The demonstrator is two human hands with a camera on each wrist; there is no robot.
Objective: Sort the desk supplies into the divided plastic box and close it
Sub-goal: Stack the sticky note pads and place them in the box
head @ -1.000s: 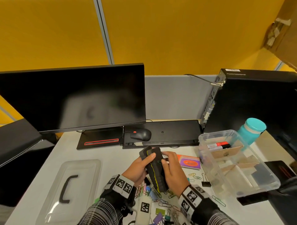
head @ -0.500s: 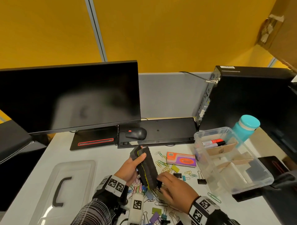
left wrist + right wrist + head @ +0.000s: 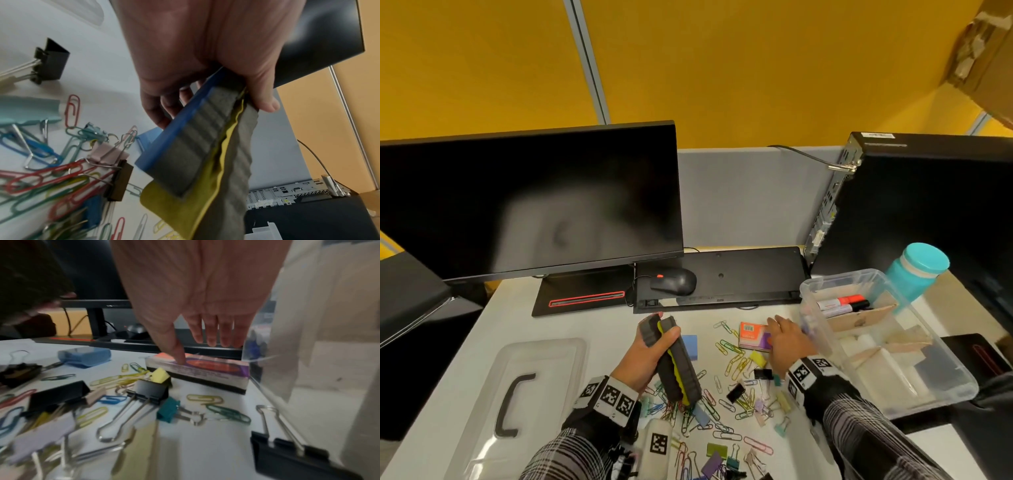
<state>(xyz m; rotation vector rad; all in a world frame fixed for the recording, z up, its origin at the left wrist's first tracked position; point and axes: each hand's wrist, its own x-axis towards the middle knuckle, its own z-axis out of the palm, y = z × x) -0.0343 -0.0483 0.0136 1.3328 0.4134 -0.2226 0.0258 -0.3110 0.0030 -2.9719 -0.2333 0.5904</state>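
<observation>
My left hand (image 3: 654,346) grips a stack of grey felt board erasers (image 3: 678,363) with yellow and blue layers, held above the desk; in the left wrist view the thumb and fingers wrap the stack (image 3: 197,138). My right hand (image 3: 780,330) hovers with straight fingers over an orange-and-purple pack (image 3: 751,337) lying beside the clear divided box (image 3: 815,284). Its thumb tip touches the top of the pack (image 3: 205,371). Red and black markers (image 3: 842,303) lie in the box's far compartment. Loose paper clips and binder clips (image 3: 739,380) litter the desk.
The clear lid with a black handle (image 3: 517,394) lies at the left. A small blue block (image 3: 690,346) sits near the erasers. Monitor (image 3: 527,198), mouse (image 3: 673,281), keyboard (image 3: 722,274), computer tower (image 3: 928,205) and teal bottle (image 3: 914,274) stand behind.
My right hand let go of the eraser stack and moved right to the orange-and-purple pack. The left hand still holds the erasers, now alone.
</observation>
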